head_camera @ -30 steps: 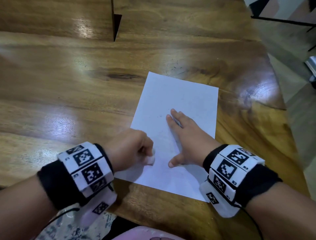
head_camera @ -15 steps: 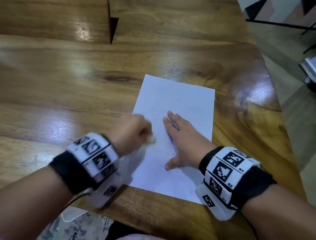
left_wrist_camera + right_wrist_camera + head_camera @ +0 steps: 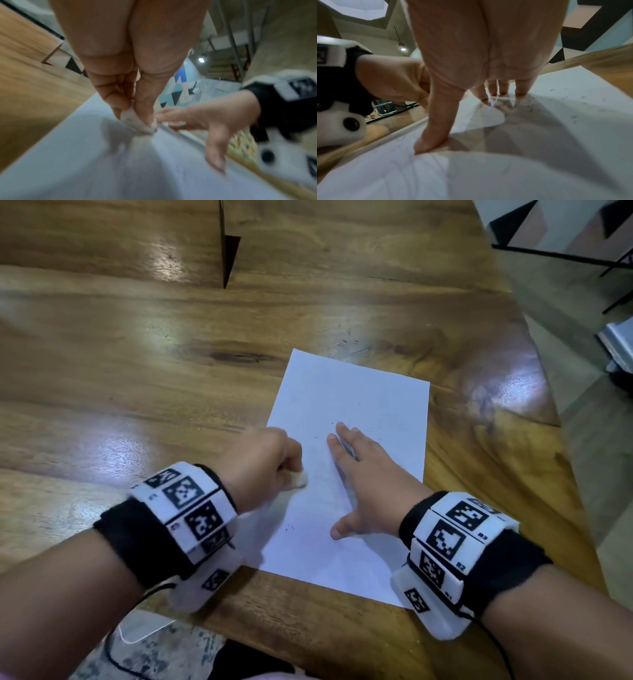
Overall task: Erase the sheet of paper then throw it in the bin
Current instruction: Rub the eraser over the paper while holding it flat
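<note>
So there's just one sheet [image 3: 356, 412] here, lying flat on the wooden counter [image 3: 137, 364], long axis running away from the person and tipped a bit to the right. One white eraser [image 3: 298, 479] too, pinched in the left hand [image 3: 260, 463] with its fingers curled tight, touching the sheet's left part. Right hand [image 3: 366, 474] lies flat on the sheet, fingers straight, thumb spread out.
</note>
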Demonstrator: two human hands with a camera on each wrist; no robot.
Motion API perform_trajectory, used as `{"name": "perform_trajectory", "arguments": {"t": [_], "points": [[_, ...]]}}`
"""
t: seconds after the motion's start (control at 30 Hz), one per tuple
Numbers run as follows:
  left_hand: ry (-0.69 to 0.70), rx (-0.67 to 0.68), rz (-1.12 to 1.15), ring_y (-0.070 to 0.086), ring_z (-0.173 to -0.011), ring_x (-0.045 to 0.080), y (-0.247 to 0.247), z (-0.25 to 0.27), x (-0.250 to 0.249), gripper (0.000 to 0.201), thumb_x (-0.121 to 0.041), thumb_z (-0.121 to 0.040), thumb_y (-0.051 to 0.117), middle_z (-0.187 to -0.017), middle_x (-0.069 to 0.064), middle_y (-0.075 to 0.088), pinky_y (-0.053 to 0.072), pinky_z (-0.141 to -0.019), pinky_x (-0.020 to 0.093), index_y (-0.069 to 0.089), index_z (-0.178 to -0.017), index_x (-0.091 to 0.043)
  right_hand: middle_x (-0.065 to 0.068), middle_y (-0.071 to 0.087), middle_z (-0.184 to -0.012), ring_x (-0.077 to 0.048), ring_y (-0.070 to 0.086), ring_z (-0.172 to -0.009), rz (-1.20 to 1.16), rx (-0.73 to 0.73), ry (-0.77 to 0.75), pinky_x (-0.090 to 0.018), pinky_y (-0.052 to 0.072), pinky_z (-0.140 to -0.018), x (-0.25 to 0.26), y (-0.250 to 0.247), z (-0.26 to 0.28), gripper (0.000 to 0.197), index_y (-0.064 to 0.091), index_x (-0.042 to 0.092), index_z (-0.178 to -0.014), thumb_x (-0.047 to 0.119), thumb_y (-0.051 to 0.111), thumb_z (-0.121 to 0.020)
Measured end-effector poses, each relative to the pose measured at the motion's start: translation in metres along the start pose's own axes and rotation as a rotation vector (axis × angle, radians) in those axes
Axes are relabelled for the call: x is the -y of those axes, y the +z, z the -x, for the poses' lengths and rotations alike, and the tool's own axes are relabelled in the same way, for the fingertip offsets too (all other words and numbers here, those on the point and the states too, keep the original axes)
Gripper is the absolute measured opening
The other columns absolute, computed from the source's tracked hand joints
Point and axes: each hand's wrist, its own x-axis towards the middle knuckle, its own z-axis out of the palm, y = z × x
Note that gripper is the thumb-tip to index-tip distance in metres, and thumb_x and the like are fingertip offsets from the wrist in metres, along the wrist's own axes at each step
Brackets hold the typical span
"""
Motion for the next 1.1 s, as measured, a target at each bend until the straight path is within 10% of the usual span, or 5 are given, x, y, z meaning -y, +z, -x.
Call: {"name": "perform_trajectory", "arguments": {"t": [0.27, 0.4, 0.6, 0.77, 1.1], "points": [[0.071, 0.211, 0.127, 0.051, -0.056, -0.001, 0.015, 0.054, 0.006, 0.014, -0.021, -0.071, 0.067, -0.063, -0.014, 0.050, 0.036, -0.057, 0.005, 0.063, -0.061, -0.012, 0.001, -0.029, -0.154, -0.015, -0.020, -0.144, -0.012, 0.004, -0.004, -0.025, -0.003, -0.115, -0.001, 0.000, 0.000, 0.125, -0.018, 0.014, -0.149, 0.047, 0.076, -0.072], [0.059, 0.020, 0.033, 0.055, -0.068, 0.015, 0.009, 0.017, 0.001, 0.023, -0.033, -0.073, 0.068, -0.073, 0.001, 0.060, 0.038, -0.060, 0.022, 0.067, -0.068, -0.011, -0.001, -0.029, -0.155, -0.016, -0.019, -0.144, -0.007, -0.004, -0.006, -0.025, -0.003, -0.114, 0.000, 0.001, 0.000, 0.126, -0.017, 0.014, -0.149, 0.047, 0.076, -0.072], [0.113, 0.266, 0.136, 0.046, -0.054, -0.006, 0.018, 0.056, -0.003, 0.014, -0.025, -0.069, 0.063, -0.060, -0.013, 0.041, 0.033, -0.054, 0.007, 0.057, -0.060, -0.017, -0.001, -0.029, -0.155, -0.016, -0.019, -0.144, -0.014, -0.006, -0.011, -0.026, -0.004, -0.115, -0.002, 0.001, 0.000, 0.126, -0.017, 0.014, -0.149, 0.047, 0.077, -0.072], [0.057, 0.084, -0.012, 0.056, -0.075, 0.023, 0.004, 0.004, -0.009, 0.013, -0.022, -0.072, 0.070, -0.076, 0.001, 0.055, 0.037, -0.064, 0.025, 0.067, -0.074, -0.010, -0.002, -0.027, -0.155, -0.017, -0.018, -0.144, 0.002, -0.015, -0.019, -0.026, -0.003, -0.115, -0.002, 0.002, 0.000, 0.126, -0.016, 0.013, -0.149, 0.048, 0.077, -0.071], [0.055, 0.158, -0.025, 0.046, -0.061, 0.012, 0.009, 0.008, -0.018, 0.007, -0.015, -0.074, 0.066, -0.064, -0.007, 0.048, 0.031, -0.057, 0.022, 0.064, -0.067, -0.014, -0.002, -0.026, -0.156, -0.017, -0.017, -0.144, -0.009, -0.025, -0.029, -0.026, -0.002, -0.115, -0.004, 0.003, -0.001, 0.127, -0.015, 0.013, -0.149, 0.048, 0.078, -0.070]]}}
